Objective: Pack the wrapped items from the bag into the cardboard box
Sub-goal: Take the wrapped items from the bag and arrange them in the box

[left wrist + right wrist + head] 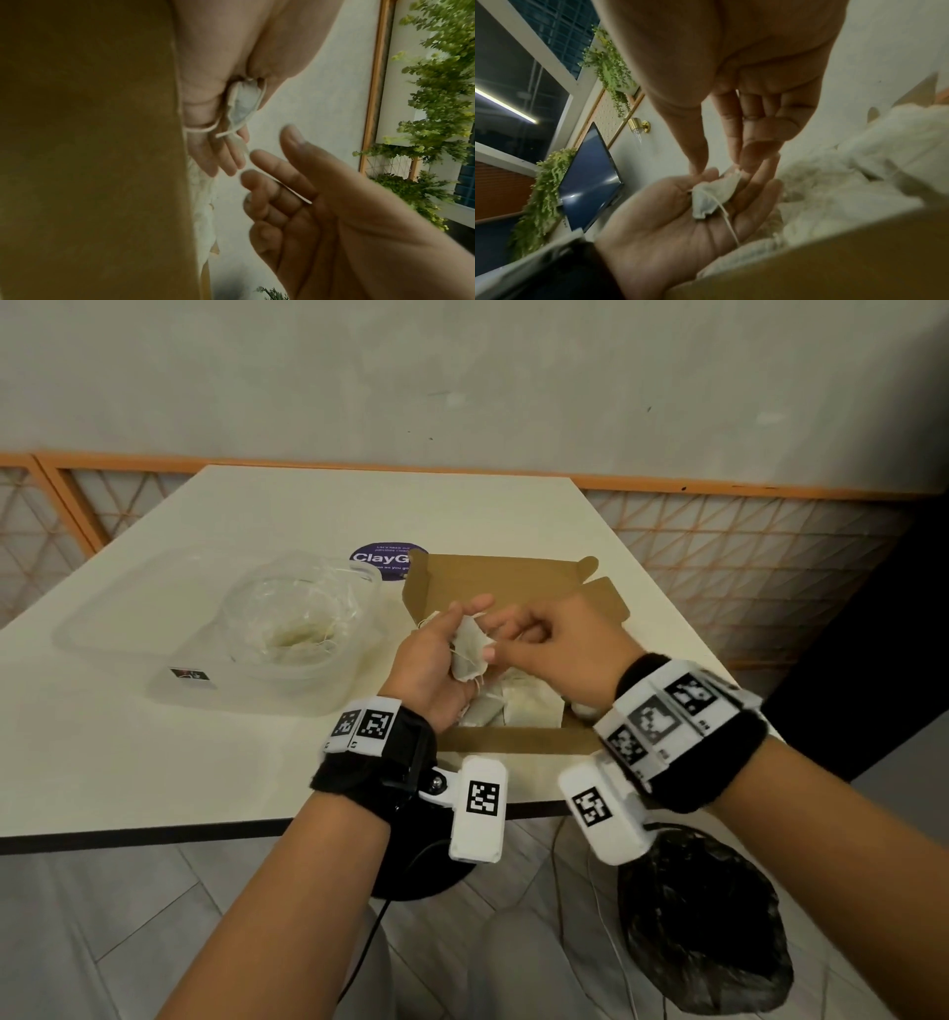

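A small pale wrapped sachet (468,652) with a string lies on the upturned palm of my left hand (436,654), whose fingers are relaxed. The thumb and fingers of my right hand (506,629) pinch its top corner. Both hands hover over the open cardboard box (513,742), which holds several more pale wrapped items (518,706). The right wrist view shows the pinch (734,168) on the sachet (713,194) above the left palm (680,223). In the left wrist view the sachet (244,103) hangs from the right hand and its string trails over my left fingers (270,182).
A crumpled clear plastic bag (292,618) sits in a clear plastic container (128,618) to the left of the box on the white table (154,762). A purple sticker (385,559) lies behind the box. A black bag (703,916) sits on the floor at right.
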Motion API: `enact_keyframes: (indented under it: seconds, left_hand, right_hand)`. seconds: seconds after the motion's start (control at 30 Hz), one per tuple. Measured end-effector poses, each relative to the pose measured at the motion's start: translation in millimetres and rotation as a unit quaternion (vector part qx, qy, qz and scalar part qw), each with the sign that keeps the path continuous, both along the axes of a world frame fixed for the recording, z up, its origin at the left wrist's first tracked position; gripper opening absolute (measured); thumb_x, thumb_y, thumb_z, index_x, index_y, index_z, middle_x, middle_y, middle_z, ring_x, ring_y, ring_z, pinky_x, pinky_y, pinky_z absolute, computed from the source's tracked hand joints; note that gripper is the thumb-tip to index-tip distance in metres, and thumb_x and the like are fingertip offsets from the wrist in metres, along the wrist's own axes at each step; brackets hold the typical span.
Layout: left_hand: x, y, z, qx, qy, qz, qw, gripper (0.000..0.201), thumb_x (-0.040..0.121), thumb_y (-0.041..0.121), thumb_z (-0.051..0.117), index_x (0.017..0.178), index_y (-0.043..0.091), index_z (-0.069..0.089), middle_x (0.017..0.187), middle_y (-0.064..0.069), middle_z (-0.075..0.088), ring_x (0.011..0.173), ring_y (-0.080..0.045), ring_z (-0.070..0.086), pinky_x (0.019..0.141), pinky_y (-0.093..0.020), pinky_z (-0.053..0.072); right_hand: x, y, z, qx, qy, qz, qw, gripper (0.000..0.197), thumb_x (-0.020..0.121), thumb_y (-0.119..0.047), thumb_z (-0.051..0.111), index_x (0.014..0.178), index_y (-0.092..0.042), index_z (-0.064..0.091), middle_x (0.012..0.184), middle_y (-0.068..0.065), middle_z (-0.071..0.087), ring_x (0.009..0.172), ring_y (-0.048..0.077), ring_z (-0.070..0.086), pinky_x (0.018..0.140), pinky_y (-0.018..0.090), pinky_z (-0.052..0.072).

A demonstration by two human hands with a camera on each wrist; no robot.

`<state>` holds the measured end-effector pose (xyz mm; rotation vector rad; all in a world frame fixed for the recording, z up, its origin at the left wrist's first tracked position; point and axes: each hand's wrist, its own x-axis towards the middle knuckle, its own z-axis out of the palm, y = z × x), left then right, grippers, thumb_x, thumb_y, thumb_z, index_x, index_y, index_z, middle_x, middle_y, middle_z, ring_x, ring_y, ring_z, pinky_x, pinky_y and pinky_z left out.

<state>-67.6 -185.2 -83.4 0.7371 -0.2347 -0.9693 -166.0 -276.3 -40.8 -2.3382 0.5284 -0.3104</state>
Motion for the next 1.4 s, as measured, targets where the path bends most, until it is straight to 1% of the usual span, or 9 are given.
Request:
enact_keyframes:
  seconds: [0.17, 0.33, 0.5, 0.63, 0.87, 1.03, 1.2, 1.3, 1.4]
  left_hand:
    - [2.4, 1.7, -0.6, -0.015, -0.027, -0.014, 0.999, 0.040, 0.103, 0.032, 0.024, 0.121, 0.011, 0.052, 0.128, -0.008, 0.060, 0.099, -0.021, 0.066, 0.063, -0.029, 0.057]
    - [1.6, 0.7, -2.4, 0.009, -0.085, -0.046, 0.995, 0.023, 0.098, 0.025, 0.045, 0.109, 0.011, 0.058, 0.104, -0.007, 0.067, 0.087, -0.018, 0.066, 0.067, -0.027, 0.057]
    - [2.3, -2.8, -8.5, 0.066, -0.145, -0.013, 0.987, 0.009, 0.091, 0.010, 0.056, 0.097, 0.008, 0.063, 0.085, -0.002, 0.066, 0.066, -0.006, 0.062, 0.056, -0.014, 0.048]
    - [3.0, -1.9, -8.2, 0.060, -0.129, 0.023, 0.990, 0.014, 0.089, 0.011, 0.060, 0.076, 0.017, 0.064, 0.081, -0.002, 0.062, 0.065, -0.008, 0.053, 0.050, -0.013, 0.043]
    - [1.6, -0.9, -4.7, 0.058, -0.109, 0.046, 0.991, 0.006, 0.090, 0.015, 0.058, 0.096, 0.016, 0.060, 0.084, 0.001, 0.062, 0.066, -0.006, 0.055, 0.050, -0.012, 0.043]
    - [-0.6, 1.4, 2.6, 0.083, -0.182, 0.062, 0.978, 0.013, 0.090, 0.012, 0.059, 0.099, 0.018, 0.066, 0.085, 0.001, 0.068, 0.069, -0.008, 0.062, 0.057, -0.015, 0.049]
    - [-2.4, 2.6, 8.6, 0.164, -0.314, 0.062, 0.933, 0.006, 0.087, 0.018, 0.064, 0.084, 0.021, 0.069, 0.072, 0.010, 0.068, 0.065, 0.000, 0.059, 0.065, -0.018, 0.046]
    - [-1.2, -0.8, 6.5, 0.214, -0.375, 0.053, 0.900, 0.005, 0.086, 0.018, 0.066, 0.083, 0.018, 0.070, 0.072, 0.006, 0.063, 0.055, 0.003, 0.054, 0.052, -0.011, 0.043]
    - [-1.3, -4.2, 6.2, 0.238, -0.377, 0.035, 0.894, 0.011, 0.086, 0.016, 0.066, 0.091, 0.007, 0.071, 0.070, -0.001, 0.063, 0.050, 0.000, 0.054, 0.047, -0.012, 0.042]
  right_hand:
    - [13.2, 9.6, -10.6, 0.053, 0.023, -0.029, 0.998, 0.030, 0.083, -0.033, 0.066, 0.085, -0.004, 0.069, 0.077, 0.014, 0.069, 0.076, 0.027, 0.064, 0.080, 0.037, 0.050]
    - [10.2, -5.6, -0.3, 0.132, -0.043, -0.069, 0.988, 0.013, 0.085, -0.017, 0.067, 0.072, -0.017, 0.063, 0.067, -0.002, 0.061, 0.055, 0.006, 0.056, 0.054, 0.010, 0.045]
    - [-1.0, -38.4, 12.8, 0.020, -0.014, -0.065, 0.998, 0.009, 0.079, -0.025, 0.071, 0.080, -0.017, 0.068, 0.076, -0.003, 0.065, 0.076, 0.013, 0.059, 0.077, 0.027, 0.047]
    - [-18.7, -59.0, 7.4, -0.120, 0.120, -0.069, 0.983, 0.011, 0.078, -0.019, 0.072, 0.088, -0.018, 0.065, 0.070, -0.008, 0.052, 0.068, 0.011, 0.050, 0.057, 0.022, 0.036]
    - [-30.7, -70.6, -14.8, -0.194, 0.206, -0.107, 0.953, 0.035, 0.068, -0.040, 0.078, 0.095, -0.029, 0.058, 0.078, -0.008, 0.047, 0.086, 0.019, 0.052, 0.088, 0.041, 0.046]
    - [-28.1, -65.5, -21.6, -0.222, 0.203, -0.121, 0.946, 0.028, 0.071, -0.047, 0.074, 0.081, -0.027, 0.057, 0.084, -0.006, 0.046, 0.092, 0.019, 0.048, 0.087, 0.038, 0.041]
    - [-30.2, -70.4, -19.6, -0.150, 0.156, -0.110, 0.970, 0.023, 0.072, -0.031, 0.076, 0.068, -0.026, 0.055, 0.075, -0.009, 0.050, 0.084, 0.018, 0.053, 0.079, 0.032, 0.044]
    - [-38.4, -71.0, -5.3, -0.078, 0.110, -0.076, 0.988, 0.019, 0.071, -0.026, 0.079, 0.075, -0.020, 0.061, 0.077, -0.003, 0.057, 0.074, 0.013, 0.052, 0.062, 0.022, 0.038]
    - [-48.9, -58.8, 18.1, 0.006, 0.066, -0.023, 0.998, 0.018, 0.070, -0.024, 0.079, 0.080, -0.017, 0.066, 0.073, -0.003, 0.058, 0.066, 0.008, 0.050, 0.065, 0.019, 0.037]
